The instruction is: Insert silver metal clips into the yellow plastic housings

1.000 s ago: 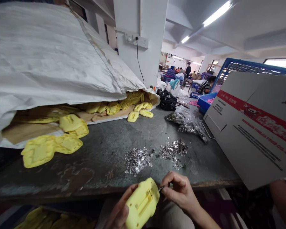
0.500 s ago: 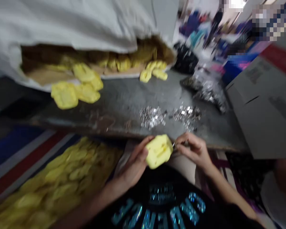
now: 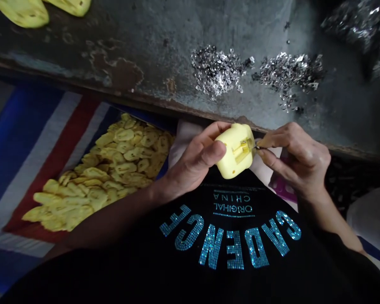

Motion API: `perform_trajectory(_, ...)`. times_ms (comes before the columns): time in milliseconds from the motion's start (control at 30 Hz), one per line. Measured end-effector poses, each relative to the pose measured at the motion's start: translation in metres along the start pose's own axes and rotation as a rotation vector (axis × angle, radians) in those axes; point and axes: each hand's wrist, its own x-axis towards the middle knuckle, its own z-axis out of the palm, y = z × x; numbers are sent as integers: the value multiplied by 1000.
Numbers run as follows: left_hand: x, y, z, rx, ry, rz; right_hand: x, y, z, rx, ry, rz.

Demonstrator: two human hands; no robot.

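A yellow plastic piece [image 3: 236, 151] sits gripped in the left hand [image 3: 193, 158]. The right hand [image 3: 296, 158] pinches a tiny metal bit [image 3: 257, 146] at its side. Silver bits [image 3: 218, 69] lie on the tabletop [image 3: 114, 42] past the hands.

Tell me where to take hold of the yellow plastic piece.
Grip the yellow plastic piece by its rounded body, coming from the left as the left hand does; the slotted end faces the right hand, so leave that end free.
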Motion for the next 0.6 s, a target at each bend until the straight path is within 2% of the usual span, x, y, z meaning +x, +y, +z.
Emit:
perform_trajectory(200,-2,1,-3,17,-75,-20,3,-1,-3,-33,-76,-25)
perform_trajectory(433,3,-11,-17,13,-271,108,9,-7,-7,-229,-138,-107)
perform_trajectory(600,6,-13,-18,19,-225,57,8,-11,-6,-324,-155,-132)
